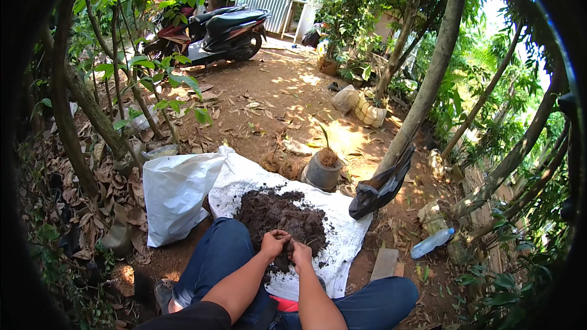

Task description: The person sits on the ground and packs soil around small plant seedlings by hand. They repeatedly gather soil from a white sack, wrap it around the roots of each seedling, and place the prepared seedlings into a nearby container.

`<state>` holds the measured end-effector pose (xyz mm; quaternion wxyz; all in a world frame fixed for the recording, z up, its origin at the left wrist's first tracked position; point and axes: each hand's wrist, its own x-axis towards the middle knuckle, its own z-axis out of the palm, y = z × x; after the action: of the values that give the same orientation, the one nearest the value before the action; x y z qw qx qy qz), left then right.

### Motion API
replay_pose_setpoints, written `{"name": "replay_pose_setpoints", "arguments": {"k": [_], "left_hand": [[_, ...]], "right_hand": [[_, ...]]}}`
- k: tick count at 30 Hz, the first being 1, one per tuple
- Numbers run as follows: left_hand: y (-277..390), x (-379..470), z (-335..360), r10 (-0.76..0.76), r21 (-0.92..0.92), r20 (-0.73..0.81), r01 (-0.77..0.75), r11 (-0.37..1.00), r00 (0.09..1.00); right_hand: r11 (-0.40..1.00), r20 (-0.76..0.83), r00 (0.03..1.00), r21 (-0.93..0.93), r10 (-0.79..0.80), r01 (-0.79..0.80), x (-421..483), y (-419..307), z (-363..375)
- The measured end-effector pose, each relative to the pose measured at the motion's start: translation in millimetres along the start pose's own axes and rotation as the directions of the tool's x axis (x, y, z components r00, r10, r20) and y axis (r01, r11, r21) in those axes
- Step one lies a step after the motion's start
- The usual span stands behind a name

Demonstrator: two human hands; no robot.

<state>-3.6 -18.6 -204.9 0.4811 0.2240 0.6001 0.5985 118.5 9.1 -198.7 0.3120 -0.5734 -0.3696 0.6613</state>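
Observation:
My left hand [274,244] and my right hand [301,255] are close together above a heap of dark soil [284,215], fingers curled and fingertips nearly meeting. Between them is a small dark clump [289,250], pinched in the fingers; whether it is soil or dark plastic I cannot tell. A thin green leaf [311,241] shows just past the right fingers. The soil lies spread on a white woven sack [341,227] in front of my folded legs. An upright white sack [181,197] stands at its left, its mouth agape and its contents hidden.
Beyond the sheet stands a grey pot [321,172] with a sprouting coconut [328,156]. A black plastic bag [383,190] hangs by a leaning trunk [424,82]. A plastic bottle [432,243] and a flat slab [384,263] lie right. Motor scooters [220,32] are parked behind.

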Motion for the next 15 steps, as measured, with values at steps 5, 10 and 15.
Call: {"name": "replay_pose_setpoints", "arguments": {"k": [5,10,15], "left_hand": [[7,-2,2,0.007,0.100,-0.031,-0.003,0.995,0.999],[12,-12,7,0.082,0.211,-0.040,-0.072,0.975,0.996],[21,-20,10,0.190,0.385,-0.020,-0.168,0.907,0.982]], "right_hand": [[0.989,-0.047,0.992,-0.097,-0.117,0.112,2,1,2],[0.980,-0.145,0.971,0.028,-0.190,0.196,-1,-6,5],[0.981,-0.124,0.979,0.082,-0.163,0.174,8,-2,2]]}}
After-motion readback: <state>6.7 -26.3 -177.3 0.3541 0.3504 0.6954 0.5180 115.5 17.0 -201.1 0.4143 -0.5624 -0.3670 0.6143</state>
